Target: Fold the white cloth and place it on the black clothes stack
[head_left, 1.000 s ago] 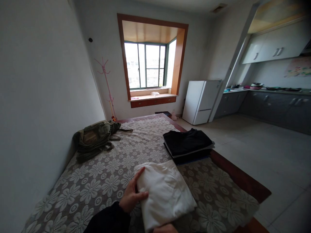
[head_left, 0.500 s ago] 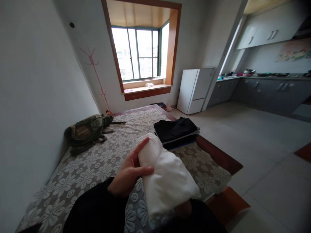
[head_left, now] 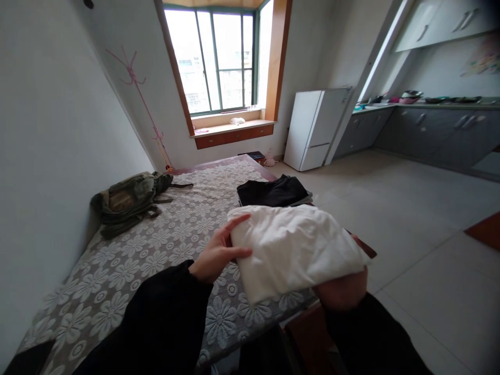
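— Holding anything, those two hands?

— Both are on the folded white cloth (head_left: 292,250), which sits just below the middle of the frame, lifted clear of the bed. The left hand (head_left: 219,252) grips its left edge, thumb on top and fingers along the side. The right hand (head_left: 344,286) is under the cloth's lower right corner, bearing it from below; most of that hand is hidden by the fabric, so how far its fingers curl I cannot tell. Dark sleeves run from both wrists to the bottom edge.

— What lies beneath?

— A bed cover (head_left: 156,250) with a pale flower pattern, spread across the lower left and centre. The wooden bed frame (head_left: 304,333) shows as a red-brown edge at the lower middle.

— And further out?

— Just above the cloth, at the centre, a stack of dark folded clothes (head_left: 273,191) rests near the bed's right edge. At the middle left a green backpack (head_left: 127,200) lies on the cover beside the wall. A pink coat stand (head_left: 142,101) stands at the upper left, a window (head_left: 214,60) with a wooden surround at the top centre, a white fridge (head_left: 316,127) right of centre, and grey kitchen cabinets (head_left: 429,133) along the upper right
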Demonstrator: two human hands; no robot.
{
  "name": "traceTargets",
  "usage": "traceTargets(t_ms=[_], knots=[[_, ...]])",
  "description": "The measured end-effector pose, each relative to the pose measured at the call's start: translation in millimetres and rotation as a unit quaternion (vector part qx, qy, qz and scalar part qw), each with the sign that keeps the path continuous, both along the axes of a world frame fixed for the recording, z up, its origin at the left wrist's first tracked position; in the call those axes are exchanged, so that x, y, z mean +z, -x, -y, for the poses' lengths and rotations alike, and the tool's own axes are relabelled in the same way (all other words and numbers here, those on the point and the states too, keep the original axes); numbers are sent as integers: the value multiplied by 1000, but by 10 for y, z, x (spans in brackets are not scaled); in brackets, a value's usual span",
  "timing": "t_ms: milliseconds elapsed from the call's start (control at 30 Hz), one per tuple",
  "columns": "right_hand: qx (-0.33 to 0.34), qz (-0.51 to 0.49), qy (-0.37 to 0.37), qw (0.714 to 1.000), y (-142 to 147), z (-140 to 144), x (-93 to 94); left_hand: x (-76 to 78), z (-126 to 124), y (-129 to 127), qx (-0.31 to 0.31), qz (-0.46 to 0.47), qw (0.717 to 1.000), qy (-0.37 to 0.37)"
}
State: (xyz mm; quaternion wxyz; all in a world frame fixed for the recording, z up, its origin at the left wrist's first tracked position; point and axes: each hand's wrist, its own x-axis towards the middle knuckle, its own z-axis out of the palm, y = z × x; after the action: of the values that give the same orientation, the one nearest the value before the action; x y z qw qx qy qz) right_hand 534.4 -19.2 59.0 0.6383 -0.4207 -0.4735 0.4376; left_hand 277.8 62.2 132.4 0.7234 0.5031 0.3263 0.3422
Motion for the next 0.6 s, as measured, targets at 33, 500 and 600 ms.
traceTargets(t_ms=[33,500,600], knots=[[-9,-35,-7,999,-71,-177,158,52,-132,-83,10,8,1000,-19],[59,-411,77,906,-735,-2315,33,-686,-1789,-1014,216,-71,973,-46],[59,-385,84,917,-791,-2356,-93,-892,-1805,-1015,236,-63,969,-42]])
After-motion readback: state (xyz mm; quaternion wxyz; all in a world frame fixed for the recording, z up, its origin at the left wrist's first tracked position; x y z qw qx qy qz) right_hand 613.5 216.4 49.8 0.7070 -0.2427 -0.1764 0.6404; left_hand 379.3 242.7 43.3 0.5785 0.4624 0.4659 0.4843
